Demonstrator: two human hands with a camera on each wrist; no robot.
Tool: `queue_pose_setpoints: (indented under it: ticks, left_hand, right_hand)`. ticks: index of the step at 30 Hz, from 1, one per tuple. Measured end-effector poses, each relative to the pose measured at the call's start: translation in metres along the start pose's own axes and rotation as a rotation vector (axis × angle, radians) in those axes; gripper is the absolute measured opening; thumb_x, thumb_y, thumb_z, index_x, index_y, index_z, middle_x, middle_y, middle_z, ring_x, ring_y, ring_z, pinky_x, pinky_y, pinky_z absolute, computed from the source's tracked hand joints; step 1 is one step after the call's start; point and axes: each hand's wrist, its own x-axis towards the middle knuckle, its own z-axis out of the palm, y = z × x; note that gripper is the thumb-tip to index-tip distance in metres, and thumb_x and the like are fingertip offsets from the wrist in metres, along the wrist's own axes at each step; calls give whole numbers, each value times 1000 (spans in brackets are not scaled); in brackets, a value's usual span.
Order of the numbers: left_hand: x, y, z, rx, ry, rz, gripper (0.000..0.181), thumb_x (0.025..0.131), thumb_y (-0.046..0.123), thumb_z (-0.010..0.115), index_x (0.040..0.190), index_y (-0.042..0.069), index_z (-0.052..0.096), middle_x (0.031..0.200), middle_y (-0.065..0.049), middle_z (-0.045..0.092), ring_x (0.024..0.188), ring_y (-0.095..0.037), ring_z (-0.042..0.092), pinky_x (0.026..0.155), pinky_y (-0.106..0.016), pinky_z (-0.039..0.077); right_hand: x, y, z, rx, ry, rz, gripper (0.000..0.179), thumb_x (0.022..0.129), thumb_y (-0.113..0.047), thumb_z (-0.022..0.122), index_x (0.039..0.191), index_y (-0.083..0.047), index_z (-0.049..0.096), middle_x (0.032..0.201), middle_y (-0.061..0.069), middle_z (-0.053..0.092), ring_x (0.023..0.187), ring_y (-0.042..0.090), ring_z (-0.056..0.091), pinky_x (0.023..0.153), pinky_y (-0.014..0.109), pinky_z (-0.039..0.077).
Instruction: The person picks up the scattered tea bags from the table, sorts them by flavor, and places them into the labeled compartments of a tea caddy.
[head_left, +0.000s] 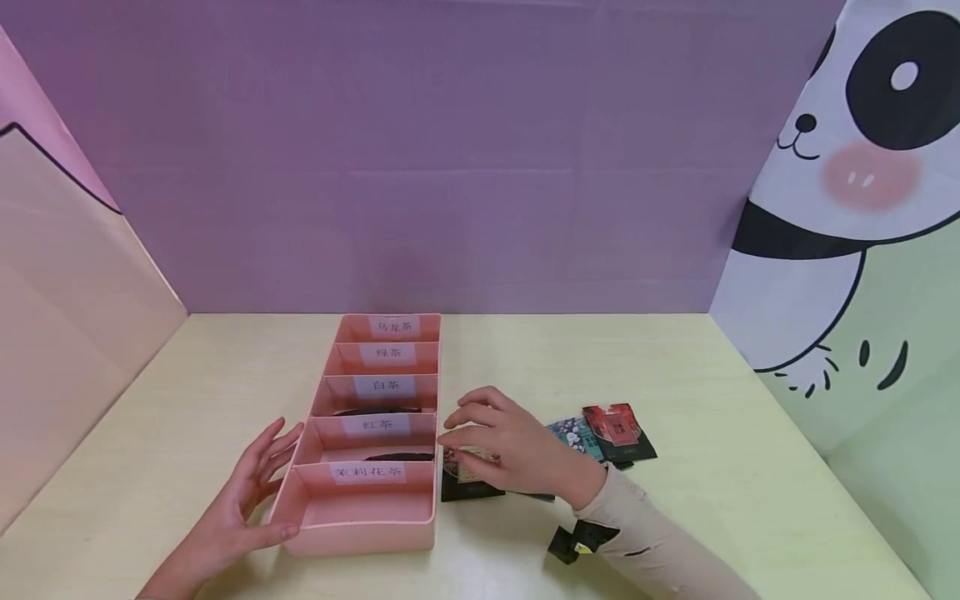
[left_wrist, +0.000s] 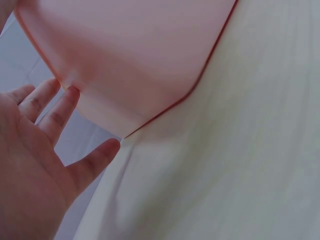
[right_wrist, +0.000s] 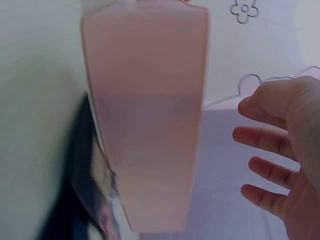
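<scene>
A pink box [head_left: 360, 537] stands on the table, split into several labelled compartments in a row. Dark edges of tea packets show in the compartment labelled 白茶 [head_left: 375, 411] and in the one labelled 红茶 [head_left: 401, 457]. My left hand [head_left: 251, 500] is at the box's near left corner, its fingers spread and the fingertips touching the side wall [left_wrist: 130, 65]. Beside the box's right wall [right_wrist: 145, 125], my right hand [head_left: 510, 442] hovers with loosely bent fingers and nothing in them. Under it lies a black tea packet with a patterned label [head_left: 471, 487], partly hidden by the hand.
To the right lie a blue floral packet [head_left: 576, 435] and a red and black packet [head_left: 621, 433], overlapping. A small black device [head_left: 577, 542] is strapped at the right wrist. A purple backdrop [head_left: 450, 167] closes off the table's far edge.
</scene>
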Motion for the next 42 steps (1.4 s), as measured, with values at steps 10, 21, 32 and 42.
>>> queue_pose_setpoints:
  ticks: [10,21,32,42]
  left_hand:
    - [1,4,-1,15,-14,-39,115,67,-27,67,158,0,2,162,5,28,139,-1,35,100,-14,34]
    - [0,6,0,22,1,-24,115,66,-28,67,158,0,5,161,4,29,139,-1,35,100,-13,34]
    - [0,6,-1,19,-1,-22,117,65,-28,69,158,2,5,161,4,29,139,-1,35,99,-12,34]
    - [0,6,1,32,20,-36,115,66,-27,68,158,1,6,160,6,31,138,0,36,98,-12,34]
  right_hand:
    - [-26,19,-15,30,-41,105,28,85,-7,74,113,-10,70,112,3,66,111,24,53,98,37,45]
    - [-78,35,-45,-56,-179,337,41,85,-11,78,123,-7,64,120,8,59,112,28,51,91,47,46]
    - [-120,48,-84,3,-379,704,61,79,-11,83,132,-2,55,132,23,51,115,48,45,87,65,40]
    - [-140,62,-90,221,-488,971,87,74,-11,86,145,5,39,143,34,37,127,56,32,97,69,36]
